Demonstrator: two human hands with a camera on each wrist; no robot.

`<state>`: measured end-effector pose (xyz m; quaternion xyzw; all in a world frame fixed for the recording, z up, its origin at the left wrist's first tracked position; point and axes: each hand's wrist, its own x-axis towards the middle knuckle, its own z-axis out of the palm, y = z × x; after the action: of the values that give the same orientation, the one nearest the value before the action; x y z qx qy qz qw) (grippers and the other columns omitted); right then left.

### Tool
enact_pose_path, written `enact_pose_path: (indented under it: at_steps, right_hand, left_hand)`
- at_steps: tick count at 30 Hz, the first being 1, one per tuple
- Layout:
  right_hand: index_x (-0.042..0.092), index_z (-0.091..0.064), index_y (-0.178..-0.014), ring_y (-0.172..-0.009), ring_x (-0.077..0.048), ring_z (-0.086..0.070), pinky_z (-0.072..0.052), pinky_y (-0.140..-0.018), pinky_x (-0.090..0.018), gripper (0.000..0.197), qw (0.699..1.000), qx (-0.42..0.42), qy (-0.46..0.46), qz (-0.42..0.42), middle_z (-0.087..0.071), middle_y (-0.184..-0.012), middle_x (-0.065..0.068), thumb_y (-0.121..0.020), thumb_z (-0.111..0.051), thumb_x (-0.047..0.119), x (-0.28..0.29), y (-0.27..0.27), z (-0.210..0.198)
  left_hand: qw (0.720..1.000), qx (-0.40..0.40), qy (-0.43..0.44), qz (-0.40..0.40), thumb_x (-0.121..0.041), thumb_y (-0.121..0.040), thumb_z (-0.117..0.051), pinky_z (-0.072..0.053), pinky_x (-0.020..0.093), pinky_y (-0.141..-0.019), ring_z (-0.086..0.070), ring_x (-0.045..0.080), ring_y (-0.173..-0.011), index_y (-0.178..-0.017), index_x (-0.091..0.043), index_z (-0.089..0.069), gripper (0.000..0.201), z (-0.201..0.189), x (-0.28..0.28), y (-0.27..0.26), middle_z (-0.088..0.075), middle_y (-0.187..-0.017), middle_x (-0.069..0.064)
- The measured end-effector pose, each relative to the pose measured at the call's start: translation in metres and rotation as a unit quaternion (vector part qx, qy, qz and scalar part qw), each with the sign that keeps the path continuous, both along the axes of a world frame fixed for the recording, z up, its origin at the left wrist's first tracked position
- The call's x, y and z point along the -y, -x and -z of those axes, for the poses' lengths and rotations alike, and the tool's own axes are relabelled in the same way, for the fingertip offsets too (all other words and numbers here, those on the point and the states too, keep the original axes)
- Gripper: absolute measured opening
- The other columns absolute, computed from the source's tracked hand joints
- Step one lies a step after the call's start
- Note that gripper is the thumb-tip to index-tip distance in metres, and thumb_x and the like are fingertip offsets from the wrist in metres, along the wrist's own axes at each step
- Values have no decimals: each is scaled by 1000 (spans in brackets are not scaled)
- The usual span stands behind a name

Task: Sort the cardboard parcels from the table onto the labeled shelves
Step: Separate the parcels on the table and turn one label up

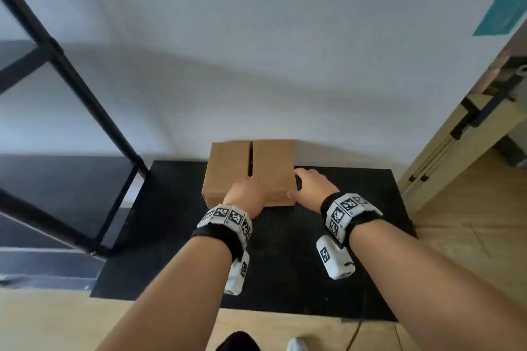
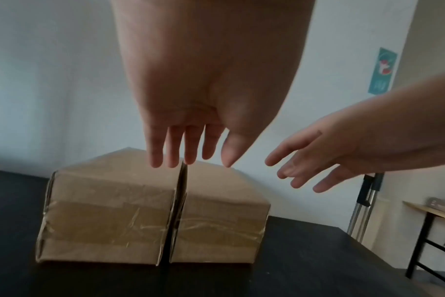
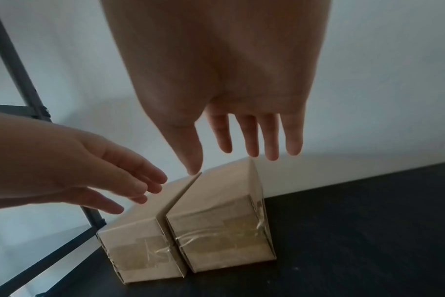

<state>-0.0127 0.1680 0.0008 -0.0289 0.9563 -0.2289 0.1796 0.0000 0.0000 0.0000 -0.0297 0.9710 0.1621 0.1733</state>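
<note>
Two brown cardboard parcels stand side by side on the black table (image 1: 342, 251), sealed with clear tape. My left hand (image 1: 246, 191) hovers with straight fingers over the near top of the left parcel (image 1: 228, 168), close to the seam between the two. My right hand (image 1: 310, 185) is spread at the right side of the right parcel (image 1: 272, 162), holding nothing. In the left wrist view the left hand (image 2: 196, 158) hangs just above both parcels (image 2: 109, 221) (image 2: 221, 221). In the right wrist view the right hand (image 3: 231, 148) is above the right parcel (image 3: 221, 221), apart from it.
A black metal shelf frame (image 1: 85, 94) stands to the left of the table, against the white wall. A light wooden table with black legs (image 1: 456, 145) stands to the right. Wooden floor lies below the table's near edge.
</note>
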Motion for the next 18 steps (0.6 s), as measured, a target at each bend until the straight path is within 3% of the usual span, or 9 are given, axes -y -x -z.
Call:
enact_pose_path:
  at_steps: [5, 13, 18]
  right_hand:
    - [17, -37, -150, -129, -31, -50, -44, -104, -44, 63, 999, 50, 14, 6, -45, -146, -13, -93, -58, 34, 0, 13, 18]
    - [18, -43, -145, -110, -23, -58, -46, -98, -32, 52, 989, 57, 118, 70, -51, -136, -10, -95, -55, 27, 4, 10, 37]
    - [13, -36, -150, -125, -26, -54, -44, -100, -35, 60, 980, 28, 135, 144, -45, -145, -12, -96, -57, 27, -3, 2, 49]
  left_hand:
    - [999, 39, 0, -27, -16, -103, -39, -44, 43, -107, -50, 34, -130, -140, -8, -51, 39, 19, -1, 20, -55, -140, 16]
    - [996, 13, -42, -82, -15, -100, -38, -52, 43, -92, -60, 31, -104, -121, -9, -63, 33, 32, 1, 40, -62, -120, 16]
    - [990, -54, -96, -90, -17, -102, -40, -45, 39, -84, -57, 33, -109, -110, -5, -67, 30, 39, -6, 25, -69, -103, 13]
